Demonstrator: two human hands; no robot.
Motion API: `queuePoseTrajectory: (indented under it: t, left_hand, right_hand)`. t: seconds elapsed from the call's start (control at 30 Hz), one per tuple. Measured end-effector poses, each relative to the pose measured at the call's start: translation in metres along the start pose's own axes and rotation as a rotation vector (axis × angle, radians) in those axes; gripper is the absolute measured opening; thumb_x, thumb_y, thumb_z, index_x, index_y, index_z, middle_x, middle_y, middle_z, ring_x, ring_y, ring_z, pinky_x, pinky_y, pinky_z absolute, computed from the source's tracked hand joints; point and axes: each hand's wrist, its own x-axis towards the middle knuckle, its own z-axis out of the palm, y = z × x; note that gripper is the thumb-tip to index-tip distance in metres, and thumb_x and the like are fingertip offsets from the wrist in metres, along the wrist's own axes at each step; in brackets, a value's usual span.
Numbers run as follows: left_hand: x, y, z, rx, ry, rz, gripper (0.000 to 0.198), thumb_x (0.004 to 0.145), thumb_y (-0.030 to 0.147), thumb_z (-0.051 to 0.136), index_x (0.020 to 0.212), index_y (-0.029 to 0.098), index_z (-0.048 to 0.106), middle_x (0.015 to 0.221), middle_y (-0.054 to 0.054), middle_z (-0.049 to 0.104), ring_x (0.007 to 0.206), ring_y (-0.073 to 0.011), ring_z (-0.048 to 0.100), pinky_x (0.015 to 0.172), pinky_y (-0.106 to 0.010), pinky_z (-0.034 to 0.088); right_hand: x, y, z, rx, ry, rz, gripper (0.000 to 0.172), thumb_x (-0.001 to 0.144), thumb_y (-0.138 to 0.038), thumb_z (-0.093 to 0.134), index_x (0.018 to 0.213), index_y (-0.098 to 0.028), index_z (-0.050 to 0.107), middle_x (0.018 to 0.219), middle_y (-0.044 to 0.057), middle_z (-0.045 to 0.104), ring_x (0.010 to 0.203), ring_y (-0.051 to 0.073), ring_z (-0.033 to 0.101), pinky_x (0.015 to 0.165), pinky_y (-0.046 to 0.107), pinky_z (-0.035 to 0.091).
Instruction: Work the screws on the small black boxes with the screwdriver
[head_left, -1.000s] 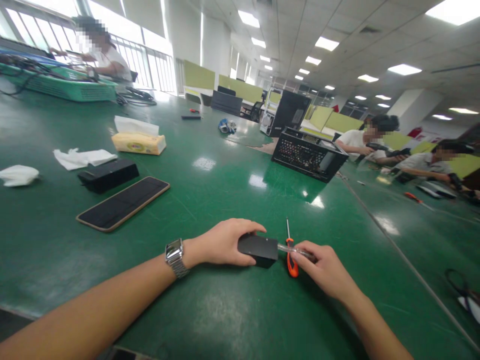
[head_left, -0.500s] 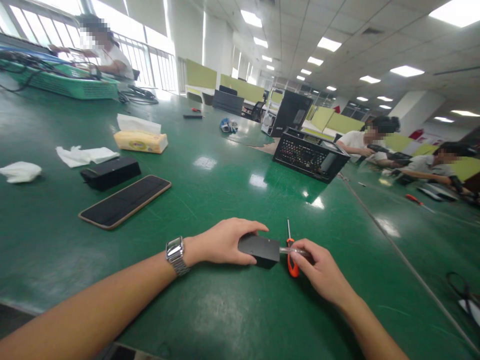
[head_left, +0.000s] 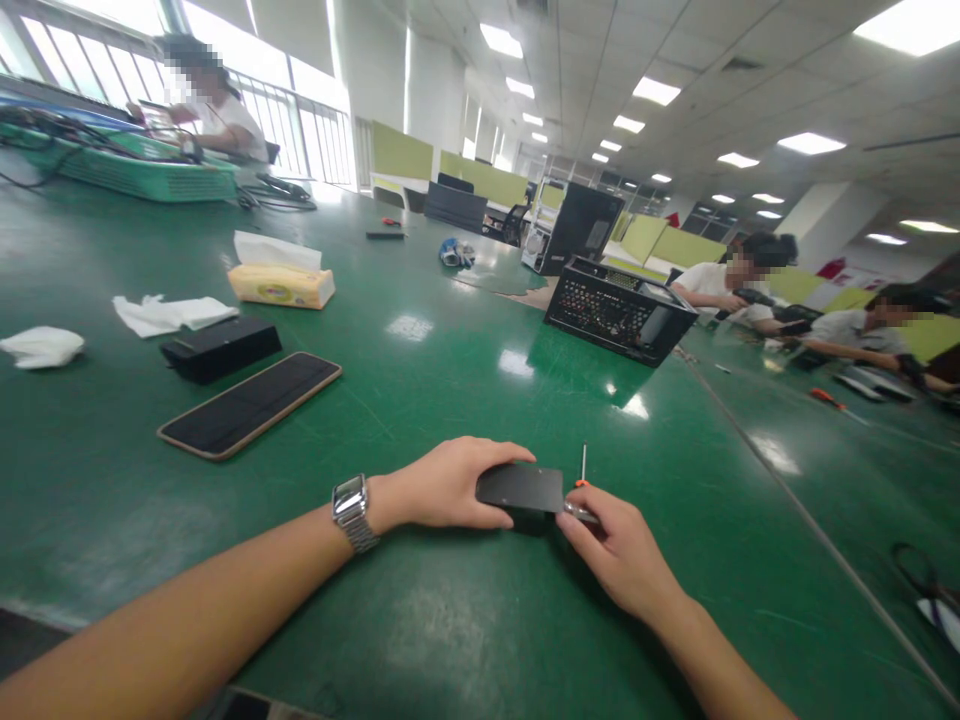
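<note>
My left hand (head_left: 457,485) is wrapped round one end of a small black box (head_left: 521,487), thumb at the near side and fingers over the far side. The box lies on the green tabletop or just above it. With finger and thumb, my right hand (head_left: 619,545) pinches a slim silvery tool (head_left: 581,513) against the box's right end; most of the tool is hidden in the hand. Just beyond that hand, an orange-handled screwdriver (head_left: 583,465) lies on the table, its handle mostly covered.
To the left lie a phone (head_left: 251,405), a second black box (head_left: 221,347), crumpled tissues (head_left: 41,347) and a yellow tissue pack (head_left: 281,285). Farther off stand an open computer case (head_left: 619,310) and a green basket (head_left: 150,175) of cables. Several people work around the table.
My right hand has moved left with the tool, up to the box's end, and now covers the screwdriver's handle. The box has tipped slightly, showing more of its top.
</note>
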Motion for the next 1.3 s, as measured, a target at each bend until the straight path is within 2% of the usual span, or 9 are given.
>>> queuePoseTrajectory:
  t: [0.27, 0.6, 0.77, 0.87, 1.0, 1.13, 1.3]
  left_hand:
    - [0.0, -0.001, -0.002, 0.024, -0.005, -0.017, 0.06, 0.074, 0.041, 0.073, 0.128, 0.024, 0.053, 0.118, -0.006, 0.065, 0.102, -0.0255, 0.062, 0.089, -0.032, 0.044]
    - [-0.001, -0.001, -0.003, -0.041, -0.047, 0.03, 0.057, 0.079, 0.038, 0.07, 0.132, 0.027, 0.052, 0.122, -0.004, 0.065, 0.106, -0.0235, 0.063, 0.09, -0.03, 0.044]
    - [-0.002, -0.002, -0.003, -0.037, -0.042, 0.054, 0.059, 0.08, 0.039, 0.07, 0.135, 0.028, 0.051, 0.126, -0.004, 0.063, 0.109, -0.0235, 0.062, 0.09, -0.029, 0.044]
    - [-0.002, -0.002, -0.005, -0.005, -0.034, 0.044, 0.06, 0.08, 0.04, 0.07, 0.136, 0.03, 0.05, 0.127, -0.004, 0.063, 0.107, -0.0238, 0.063, 0.086, -0.028, 0.045]
    - [-0.002, -0.007, -0.011, 0.021, 0.006, 0.007, 0.059, 0.082, 0.041, 0.068, 0.136, 0.03, 0.05, 0.127, -0.004, 0.063, 0.106, -0.023, 0.063, 0.086, -0.028, 0.046]
    - [-0.002, -0.022, -0.022, 0.045, 0.083, -0.073, 0.058, 0.082, 0.039, 0.067, 0.137, 0.029, 0.049, 0.128, -0.004, 0.062, 0.107, -0.0224, 0.063, 0.091, -0.03, 0.047]
    - [-0.007, -0.045, -0.038, 0.171, 0.255, -0.232, 0.058, 0.082, 0.042, 0.066, 0.136, 0.027, 0.051, 0.13, -0.004, 0.061, 0.112, -0.0243, 0.061, 0.094, -0.034, 0.047]
  right_hand:
    - [0.0, -0.001, 0.0, -0.015, -0.019, -0.002, 0.024, 0.093, -0.039, 0.047, 0.087, -0.02, 0.061, 0.077, 0.002, 0.063, 0.07, 0.016, 0.057, 0.067, 0.027, 0.04]
    - [0.0, -0.004, -0.003, 0.026, -0.023, 0.008, 0.023, 0.092, -0.038, 0.048, 0.084, -0.02, 0.06, 0.074, 0.001, 0.062, 0.068, 0.016, 0.056, 0.064, 0.026, 0.039]
    - [-0.001, -0.003, -0.004, -0.002, 0.04, -0.042, 0.026, 0.091, -0.037, 0.05, 0.077, -0.019, 0.062, 0.066, 0.0, 0.06, 0.061, 0.014, 0.054, 0.06, 0.025, 0.037]
    - [-0.001, 0.008, -0.014, -0.039, 0.114, -0.062, 0.028, 0.087, -0.037, 0.055, 0.068, -0.018, 0.061, 0.059, -0.001, 0.057, 0.054, 0.012, 0.05, 0.056, 0.024, 0.034]
    - [0.0, 0.038, -0.033, -0.047, 0.192, -0.026, 0.034, 0.085, -0.043, 0.055, 0.063, -0.018, 0.06, 0.053, -0.003, 0.051, 0.05, 0.011, 0.045, 0.052, 0.024, 0.031]
    - [0.004, 0.068, -0.039, -0.032, 0.251, 0.137, 0.04, 0.085, -0.051, 0.051, 0.064, -0.018, 0.061, 0.053, -0.003, 0.05, 0.051, 0.012, 0.045, 0.052, 0.025, 0.032]
    - [0.011, 0.088, -0.031, -0.073, 0.218, 0.355, 0.043, 0.084, -0.057, 0.048, 0.073, -0.02, 0.066, 0.065, 0.001, 0.063, 0.065, 0.018, 0.058, 0.061, 0.027, 0.04]
